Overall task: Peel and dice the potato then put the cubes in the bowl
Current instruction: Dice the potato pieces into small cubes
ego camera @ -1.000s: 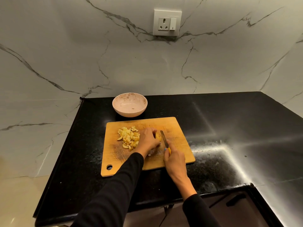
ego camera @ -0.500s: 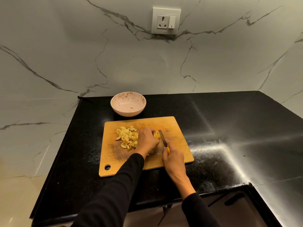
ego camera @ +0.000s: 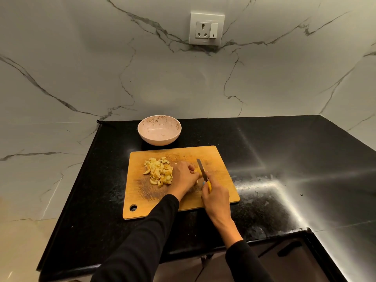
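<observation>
A black counter [ego camera: 284, 159] carries a wooden board [ego camera: 219, 159]. Your left hand [ego camera: 183, 178] curls its fingers on a potato piece [ego camera: 197, 170]; your right hand [ego camera: 215, 195] grips a knife [ego camera: 201, 167] beside it. Cubes [ego camera: 159, 173] lie left; the bowl [ego camera: 159, 130] sits behind.

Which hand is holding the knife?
The right hand grips the knife by its yellow handle. The left hand holds only the potato piece beside the blade.

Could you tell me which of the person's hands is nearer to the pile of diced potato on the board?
Left. The left hand rests right beside the pile of diced potato, touching its edge; the right hand, gripping the knife, sits farther off.
</observation>
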